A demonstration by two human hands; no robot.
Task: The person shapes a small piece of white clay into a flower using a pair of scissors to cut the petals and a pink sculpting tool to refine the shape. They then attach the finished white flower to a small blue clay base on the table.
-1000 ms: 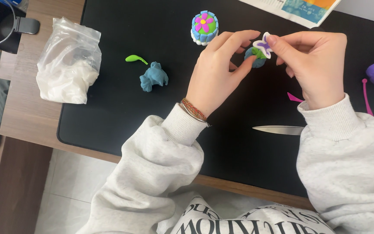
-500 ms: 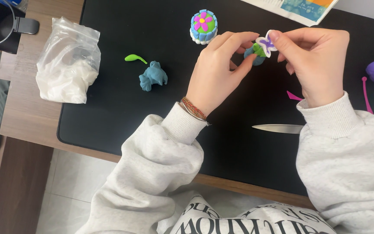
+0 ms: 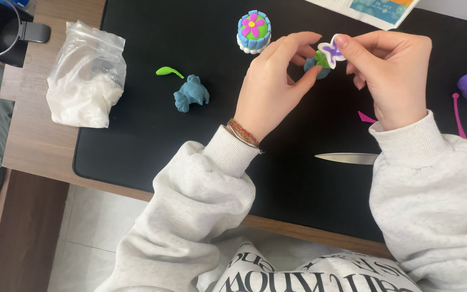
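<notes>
While a small clay piece of blue and green is pinched between the thumb and fingers of the left hand, a white, purple-centred butterfly shape is pressed against its upper right side by the fingertips of the right hand. Both hands are closed on this one piece, which is held just above the black mat, near its far edge. The butterfly's long axis is tilted, running from lower left to upper right, with its flat face turned up toward the camera. The clay piece itself is compact, and no clear long axis can be made out. Just beyond the left hand, a round clay cake topped with a pink flower is seen. A blue clay lump and a green strand lie well to the left.
</notes>
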